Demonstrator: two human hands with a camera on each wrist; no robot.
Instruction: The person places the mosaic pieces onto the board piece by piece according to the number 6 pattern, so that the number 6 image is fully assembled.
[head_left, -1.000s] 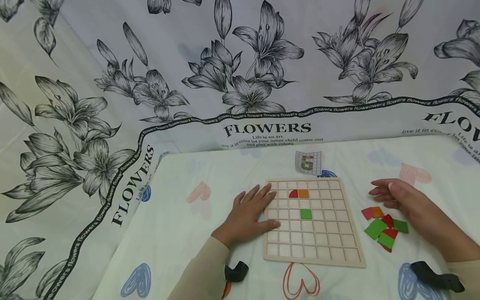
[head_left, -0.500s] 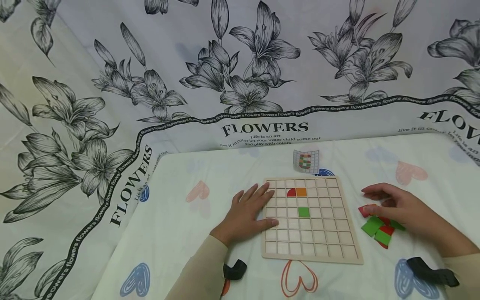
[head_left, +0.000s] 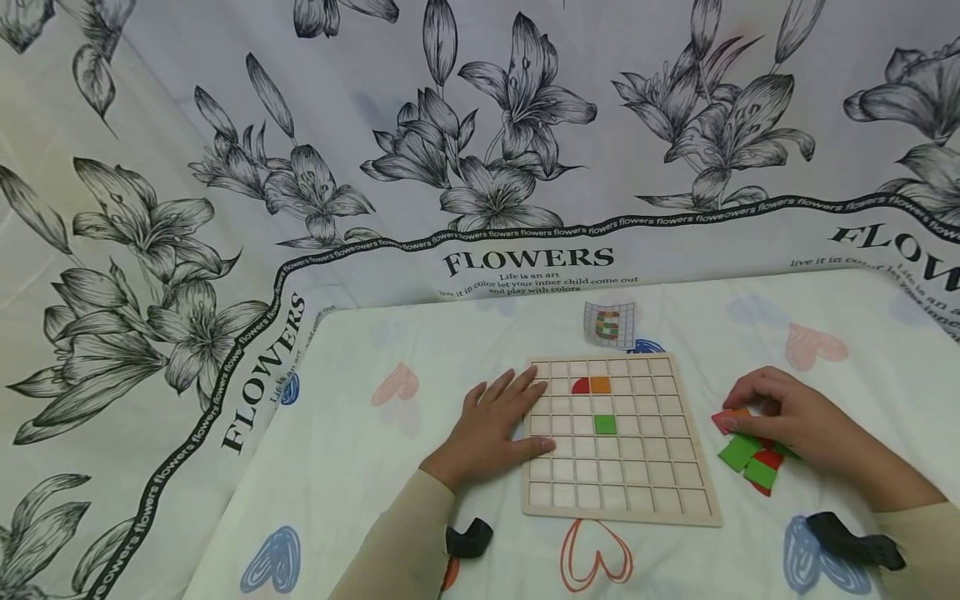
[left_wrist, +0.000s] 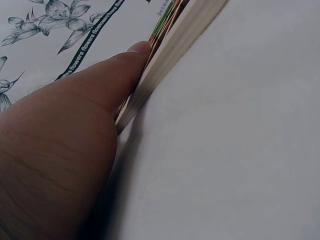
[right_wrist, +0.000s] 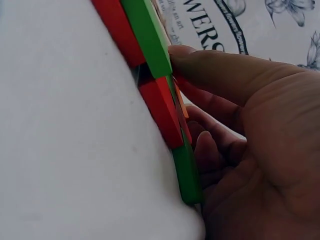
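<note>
A square wooden grid board lies on the table. A red quarter-round tile, an orange square tile and a green square tile sit in its cells. My left hand rests at the board's left edge, fingertips and thumb on its rim. Right of the board, my right hand reaches over a loose pile of tiles, red, green and orange. Its thumb and index finger bend in around a pinkish-red tile and an orange tile; whether they pinch one is unclear. The palm hides part of the pile.
Behind the board lies a small card with a coloured grid pattern. A white cloth with printed hearts covers the table. Flower-printed fabric hangs behind it. Black straps show near both wrists.
My right hand has lowered to the left onto the tile pile, and its thumb and index finger have drawn closer together. The left hand has stayed on the board's edge.
</note>
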